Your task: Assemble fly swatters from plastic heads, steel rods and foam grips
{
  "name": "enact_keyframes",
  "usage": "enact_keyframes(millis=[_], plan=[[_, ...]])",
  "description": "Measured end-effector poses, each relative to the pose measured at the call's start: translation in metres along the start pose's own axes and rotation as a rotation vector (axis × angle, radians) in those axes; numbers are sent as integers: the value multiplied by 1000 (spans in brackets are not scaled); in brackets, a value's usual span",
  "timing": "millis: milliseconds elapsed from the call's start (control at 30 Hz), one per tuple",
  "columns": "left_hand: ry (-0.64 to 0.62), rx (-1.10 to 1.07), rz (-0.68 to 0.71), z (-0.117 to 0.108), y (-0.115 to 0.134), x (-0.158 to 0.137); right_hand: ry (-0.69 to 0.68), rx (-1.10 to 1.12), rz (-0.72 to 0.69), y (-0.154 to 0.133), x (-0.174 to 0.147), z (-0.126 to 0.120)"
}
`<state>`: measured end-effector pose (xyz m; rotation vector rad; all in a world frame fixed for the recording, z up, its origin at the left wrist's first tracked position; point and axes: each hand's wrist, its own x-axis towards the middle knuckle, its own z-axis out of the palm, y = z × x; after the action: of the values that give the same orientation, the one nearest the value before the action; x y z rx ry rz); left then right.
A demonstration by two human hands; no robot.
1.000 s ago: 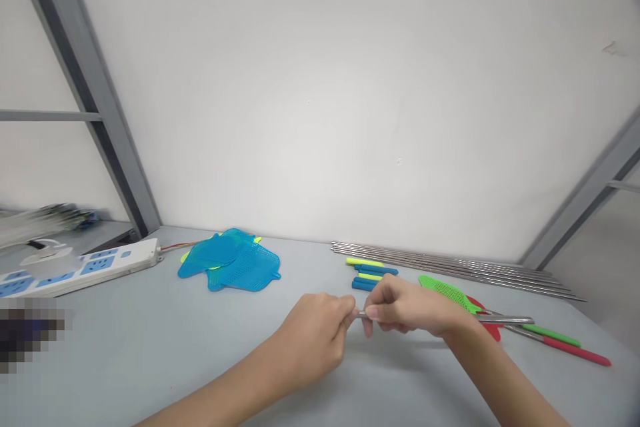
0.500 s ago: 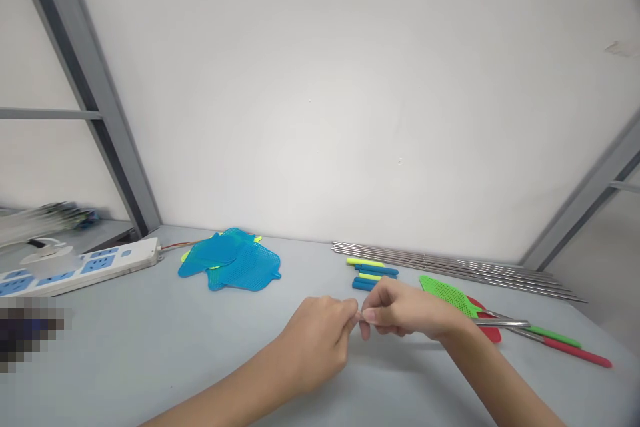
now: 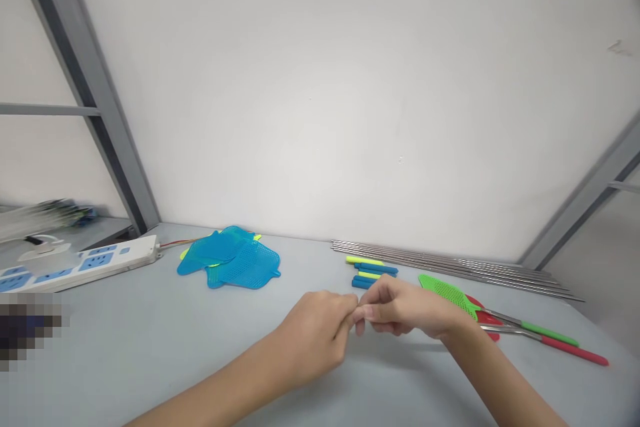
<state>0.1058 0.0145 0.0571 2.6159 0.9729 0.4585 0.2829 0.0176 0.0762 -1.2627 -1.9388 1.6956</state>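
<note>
My left hand (image 3: 320,330) is closed, its thumb and forefinger pressed together against the fingertips of my right hand (image 3: 393,307). The right hand is pinched shut too. Between them is a thin metal rod (image 3: 497,328); my fingers hide most of it, and its far end seems to show past my right wrist, over a swatter shaft. Just behind the right hand lie several blue and yellow handle grips (image 3: 376,268). To its right are a green fly swatter (image 3: 449,295) and a red fly swatter (image 3: 575,349), partly overlapping.
Several long metal rods (image 3: 450,267) lie along the wall at the back right. Blue swatter heads (image 3: 250,265), with yellow ones beneath, are piled at the left. A white power strip (image 3: 120,260) sits at the far left of the grey table (image 3: 165,340).
My hands have shifted slightly left and closed together, covering the bit of metal seen between the fingertips. The rod's end past my right wrist has drawn left and tilted down.
</note>
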Motion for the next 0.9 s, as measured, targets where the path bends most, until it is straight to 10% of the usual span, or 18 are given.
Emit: enact_keyframes(millis=[467,900], plan=[[-6,103,-109,-45,-17,-7,62,-84,-19,-6,-6,2],[10,207,38,-33,-11,-7,-94,190,3,1,-5,-2]])
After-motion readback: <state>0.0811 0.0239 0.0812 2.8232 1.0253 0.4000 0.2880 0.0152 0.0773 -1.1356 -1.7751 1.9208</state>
